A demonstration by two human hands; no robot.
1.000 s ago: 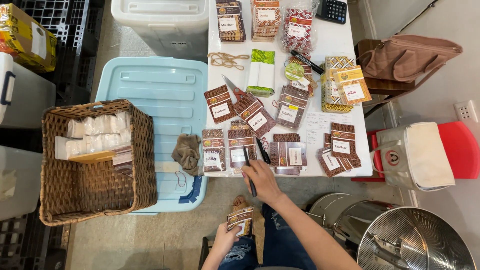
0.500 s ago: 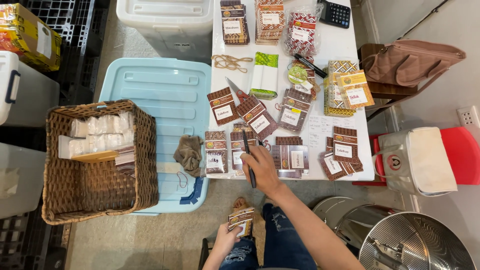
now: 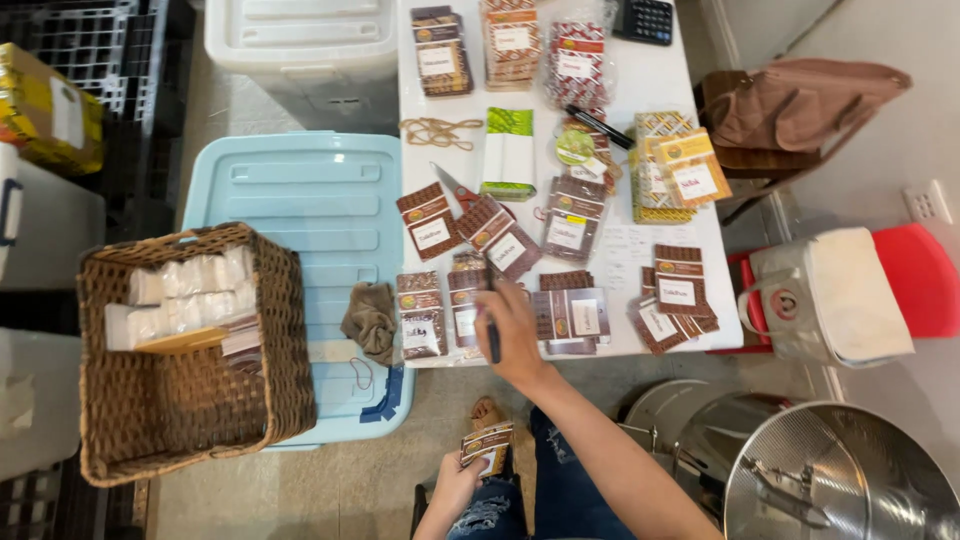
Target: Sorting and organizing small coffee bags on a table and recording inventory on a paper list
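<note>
My right hand (image 3: pixel 516 335) reaches over the near edge of the white table (image 3: pixel 640 85) and holds a dark pen (image 3: pixel 492 332) upright above a brown labelled packet (image 3: pixel 466 312). Several more brown packets (image 3: pixel 503 238) lie spread over the table around it. My left hand (image 3: pixel 458 485) rests low near my lap, shut on a small stack of packets (image 3: pixel 487 445).
A wicker basket (image 3: pixel 190 400) with white wrapped pieces sits on a light blue bin lid (image 3: pixel 300 190) to the left. A rag (image 3: pixel 370 320) lies by the table. Steel pots (image 3: pixel 840 480), a red stool (image 3: pixel 920 280) and a brown bag (image 3: pixel 800 100) stand on the right.
My right hand with the pen has moved a little forward over the packets at the table's near edge. My left hand stays low with its stack.
</note>
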